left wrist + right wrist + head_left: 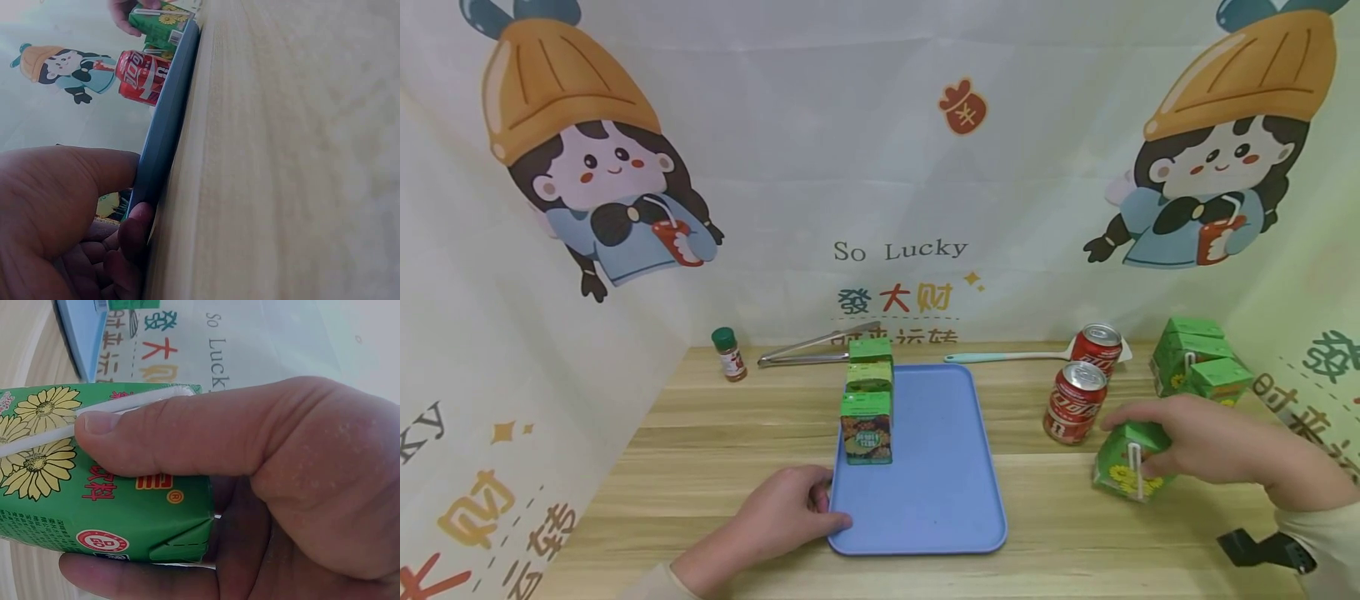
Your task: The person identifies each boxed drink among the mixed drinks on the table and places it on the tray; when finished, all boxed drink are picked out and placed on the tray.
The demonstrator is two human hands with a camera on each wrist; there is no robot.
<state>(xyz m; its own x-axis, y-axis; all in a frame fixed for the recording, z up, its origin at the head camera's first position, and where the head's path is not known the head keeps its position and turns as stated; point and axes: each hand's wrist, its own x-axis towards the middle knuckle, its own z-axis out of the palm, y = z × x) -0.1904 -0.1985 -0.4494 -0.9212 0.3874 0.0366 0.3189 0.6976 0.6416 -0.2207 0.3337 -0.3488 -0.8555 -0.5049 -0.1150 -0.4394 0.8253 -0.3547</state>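
A green drink carton with yellow flowers and a white straw is gripped in my right hand, right of the tray. The right wrist view shows the thumb pressed over the straw on the carton and fingers round its other side. My left hand pinches the left rim of the blue tray, thumb above and fingers below, as the left wrist view shows. Several green cartons stand in a row along the tray's left side.
Two red cola cans stand between tray and right hand. More green cartons sit at the back right. Along the back lie metal tongs and a spatula with a pale handle. A green-capped spice jar stands back left.
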